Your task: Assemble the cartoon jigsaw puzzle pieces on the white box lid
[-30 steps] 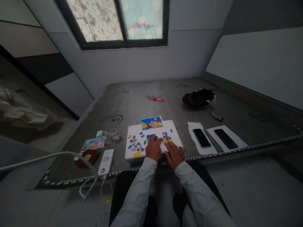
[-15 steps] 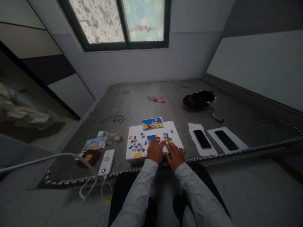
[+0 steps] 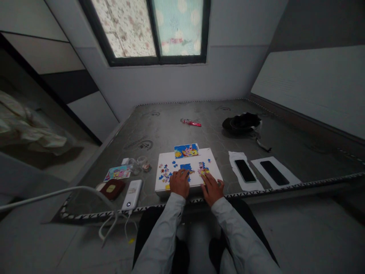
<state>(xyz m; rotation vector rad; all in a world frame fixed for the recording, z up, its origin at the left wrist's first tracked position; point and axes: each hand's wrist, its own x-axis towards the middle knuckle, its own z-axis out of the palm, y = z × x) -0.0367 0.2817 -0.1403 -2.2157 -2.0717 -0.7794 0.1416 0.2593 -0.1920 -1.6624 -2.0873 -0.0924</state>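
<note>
A white box (image 3: 168, 157) lies flat with jigsaw pieces on top. My left hand (image 3: 179, 184) rests over its front middle, fingers spread and slightly bent, beside a joined blue section (image 3: 186, 166) that it partly covers. My right hand (image 3: 212, 189) lies at the box's front right, fingers stretched onto a second joined puzzle section (image 3: 203, 167), yellow and pink. Neither hand is seen gripping a piece. Loose puzzle pieces (image 3: 164, 176) are scattered left of my left hand. A cartoon picture card (image 3: 186, 150) lies at the box's back edge.
To the left lie a power bank (image 3: 133, 195) with a cable, a brown case (image 3: 113, 189), another cartoon card (image 3: 118, 172) and a clear container (image 3: 143, 163). On the right are two phones (image 3: 245, 171) on white sheets. Farther back are a black cap (image 3: 242, 123) and a red packet (image 3: 191, 122).
My left hand has moved left and away from my right hand, uncovering the space between the two joined sections. My right hand stays nearly in place. The view has shifted slightly.
</note>
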